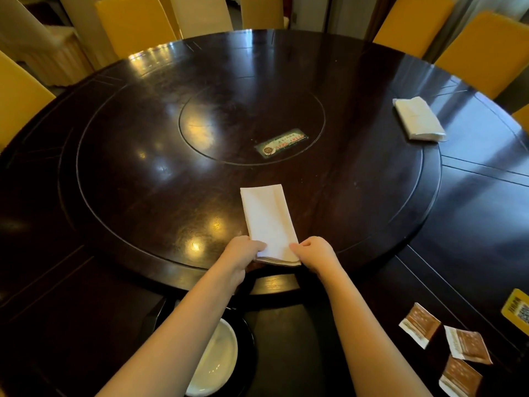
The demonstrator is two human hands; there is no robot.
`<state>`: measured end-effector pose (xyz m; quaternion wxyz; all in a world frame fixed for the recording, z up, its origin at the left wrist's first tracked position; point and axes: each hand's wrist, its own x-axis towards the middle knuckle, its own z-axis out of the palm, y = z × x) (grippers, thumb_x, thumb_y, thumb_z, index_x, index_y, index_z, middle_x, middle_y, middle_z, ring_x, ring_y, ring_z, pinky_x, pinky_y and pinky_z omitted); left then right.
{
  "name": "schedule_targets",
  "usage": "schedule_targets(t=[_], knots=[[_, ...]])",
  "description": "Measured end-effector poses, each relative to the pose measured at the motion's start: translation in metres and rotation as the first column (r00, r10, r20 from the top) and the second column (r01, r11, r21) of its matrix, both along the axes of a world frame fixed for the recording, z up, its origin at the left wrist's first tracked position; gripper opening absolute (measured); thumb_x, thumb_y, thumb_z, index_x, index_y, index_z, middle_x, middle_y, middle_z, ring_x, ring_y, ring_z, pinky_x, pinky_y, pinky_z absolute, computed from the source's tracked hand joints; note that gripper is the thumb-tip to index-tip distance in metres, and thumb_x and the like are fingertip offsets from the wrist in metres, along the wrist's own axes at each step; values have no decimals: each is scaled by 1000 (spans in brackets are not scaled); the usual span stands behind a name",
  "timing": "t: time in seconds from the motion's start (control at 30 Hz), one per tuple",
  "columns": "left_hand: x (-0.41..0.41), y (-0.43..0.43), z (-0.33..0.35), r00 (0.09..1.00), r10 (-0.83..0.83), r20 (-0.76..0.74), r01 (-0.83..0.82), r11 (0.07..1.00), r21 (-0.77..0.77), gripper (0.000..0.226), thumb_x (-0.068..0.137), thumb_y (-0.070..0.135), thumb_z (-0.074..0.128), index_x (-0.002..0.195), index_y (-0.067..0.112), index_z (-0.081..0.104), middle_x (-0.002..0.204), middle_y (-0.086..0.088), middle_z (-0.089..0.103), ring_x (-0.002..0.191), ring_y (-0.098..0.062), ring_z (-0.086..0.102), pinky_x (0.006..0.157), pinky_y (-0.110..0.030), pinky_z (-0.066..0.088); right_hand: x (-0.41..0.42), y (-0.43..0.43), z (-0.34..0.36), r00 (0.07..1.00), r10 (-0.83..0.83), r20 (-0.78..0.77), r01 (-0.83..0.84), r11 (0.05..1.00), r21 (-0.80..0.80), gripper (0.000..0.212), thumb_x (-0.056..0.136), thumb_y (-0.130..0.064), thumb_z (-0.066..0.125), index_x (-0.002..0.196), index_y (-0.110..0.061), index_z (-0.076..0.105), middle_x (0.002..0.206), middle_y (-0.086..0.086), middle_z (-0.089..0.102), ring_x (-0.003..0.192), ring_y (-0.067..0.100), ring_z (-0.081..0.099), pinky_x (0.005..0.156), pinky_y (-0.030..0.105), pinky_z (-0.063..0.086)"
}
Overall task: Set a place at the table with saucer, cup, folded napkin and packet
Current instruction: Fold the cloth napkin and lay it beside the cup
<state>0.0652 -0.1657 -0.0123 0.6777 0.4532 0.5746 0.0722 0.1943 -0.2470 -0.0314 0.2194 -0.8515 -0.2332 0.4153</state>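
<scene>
White round saucer [217,365] waits near; left hand [243,250] and right hand [315,253] pinch the folded white cloth napkin's [269,219] near corners, squaring it.

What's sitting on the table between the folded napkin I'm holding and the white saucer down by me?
Nothing visible. Both hands, left hand and right hand, pinch the near end of the folded napkin on the turntable. Between it and the saucer lies only bare dark wood, crossed by your left forearm. The brown packets sit off to the right.
</scene>
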Motion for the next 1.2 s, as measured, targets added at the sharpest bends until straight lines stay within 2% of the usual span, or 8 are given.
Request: schedule_targets(t=[0.13,0.23,0.3,0.5,0.63,0.77,0.97,1.2], knots=[[0,-8,21,959,147,242,-97,974,-207,18,88,-3,55,106,2,54,102,-12,64,92,-24,64,61,-31,58,-1,-15,7,920,-213,-329,252,964,82,29,93,-36,49,95,-8,58,84,7,61,74,19,61,60,27,51],[-3,-18,22,933,194,303,-104,952,-288,21,87,-4,56,108,-1,54,101,-17,65,91,-28,66,57,-34,61,-4,-24,13,560,-388,-732,607,794,44,25,90,-26,59,103,-5,58,92,15,67,67,22,69,47,26,53],[-6,-23,17,919,232,318,-100,919,-380,24,86,1,59,110,0,54,99,-19,66,87,-30,67,55,-36,60,-6,-31,13,469,-385,-795,690,721,58,17,89,-14,60,100,-1,58,87,16,68,55,20,69,44,25,52],[3,15,-4,909,287,304,-173,920,-351,34,91,29,54,116,6,50,91,-11,60,81,-22,62,64,-33,53,-11,-64,10,428,-323,-844,718,689,100,14,88,-8,61,101,-4,61,92,15,71,61,17,71,50,24,54],[15,43,-10,941,223,253,-153,950,-271,28,87,30,60,104,7,57,87,-8,64,74,-19,66,52,-30,55,-16,-89,6,557,-266,-787,630,752,192,15,89,-14,61,104,-11,63,90,8,75,69,14,72,57,23,54],[29,46,-12,986,-11,167,39,986,-163,12,86,23,62,87,12,59,52,0,63,46,-10,64,42,-21,51,-31,-115,0,655,-317,-685,600,770,217,10,90,-19,59,100,-21,63,99,5,72,78,15,72,61,23,55],[33,18,-6,942,-293,165,302,953,-33,11,84,12,61,95,7,63,84,-8,62,75,-19,61,65,-31,52,-78,-161,-6,641,-526,-560,713,679,178,14,94,-19,54,107,-15,59,96,10,71,82,21,70,61,25,57],[17,-41,-5,746,-666,0,662,741,113,16,85,3,58,99,6,67,100,-14,67,96,-27,65,80,-37,56,-145,-223,-25,460,-774,-434,884,444,146,15,95,-16,51,110,-15,52,104,11,64,89,25,66,59,29,55]])
